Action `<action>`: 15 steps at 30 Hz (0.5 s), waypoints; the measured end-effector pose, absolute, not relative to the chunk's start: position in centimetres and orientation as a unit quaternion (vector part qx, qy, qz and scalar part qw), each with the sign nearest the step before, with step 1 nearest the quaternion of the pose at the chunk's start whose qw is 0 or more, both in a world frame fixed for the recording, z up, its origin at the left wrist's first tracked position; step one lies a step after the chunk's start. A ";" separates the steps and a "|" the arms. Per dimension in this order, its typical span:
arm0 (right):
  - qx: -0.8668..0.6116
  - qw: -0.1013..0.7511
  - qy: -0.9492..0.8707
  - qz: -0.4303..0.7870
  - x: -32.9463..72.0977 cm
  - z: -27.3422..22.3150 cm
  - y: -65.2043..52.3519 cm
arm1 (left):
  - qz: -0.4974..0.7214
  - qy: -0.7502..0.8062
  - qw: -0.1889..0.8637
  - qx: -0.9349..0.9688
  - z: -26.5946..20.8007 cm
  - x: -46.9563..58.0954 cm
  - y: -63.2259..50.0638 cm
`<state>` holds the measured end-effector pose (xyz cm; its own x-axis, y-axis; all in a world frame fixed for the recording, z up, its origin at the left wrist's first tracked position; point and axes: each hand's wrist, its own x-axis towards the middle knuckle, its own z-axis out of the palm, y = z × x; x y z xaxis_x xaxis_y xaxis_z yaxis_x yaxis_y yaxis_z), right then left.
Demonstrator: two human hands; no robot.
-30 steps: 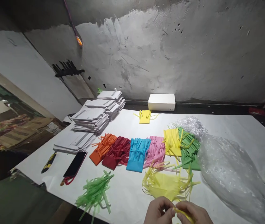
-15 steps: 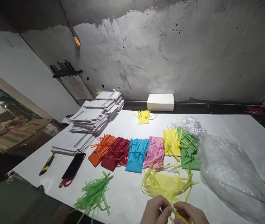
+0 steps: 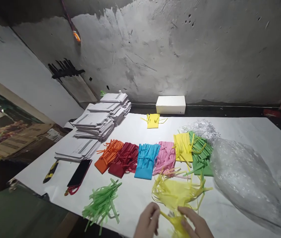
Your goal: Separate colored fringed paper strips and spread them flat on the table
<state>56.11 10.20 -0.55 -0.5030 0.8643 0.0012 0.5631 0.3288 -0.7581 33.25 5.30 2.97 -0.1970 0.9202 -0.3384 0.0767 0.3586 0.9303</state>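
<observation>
Yellow paper (image 3: 178, 227) at bottom of view, over the table (image 3: 134, 200), between the hands. Right hand (image 3: 196, 223) grips it, fingers bent over its right side. Left hand (image 3: 147, 220) has fingers partly curled beside the paper's thin end; cannot tell whether they pinch it. Yellow heap (image 3: 176, 191) lies just beyond the hands. Green strips (image 3: 103, 201) lie well to the left; blue fringe (image 3: 144, 162) sits farther back, beside pink fringe (image 3: 165, 157).

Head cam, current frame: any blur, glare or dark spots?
Head view: yellow strips by the left hand and right hand look soft, possibly motion blur; head view: highlights glint on the clear plastic bag; head view: floor at lower left is dim, white tabletop bright.
</observation>
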 end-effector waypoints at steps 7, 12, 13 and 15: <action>-0.412 0.247 -0.865 0.145 56.4 -8.6 11.6 | 0.416 0.795 0.359 0.258 2.9 12.4 3.8; -0.378 0.267 -0.886 0.009 54.9 -12.6 11.7 | 0.321 0.889 -0.017 0.325 2.0 8.9 5.1; -0.370 0.277 -0.887 0.001 54.8 -12.9 11.9 | 0.321 0.864 -0.048 0.384 1.4 11.1 5.8; -0.361 0.288 -0.887 -0.002 54.9 -12.9 12.1 | 0.325 0.780 0.001 0.534 -0.3 17.8 6.9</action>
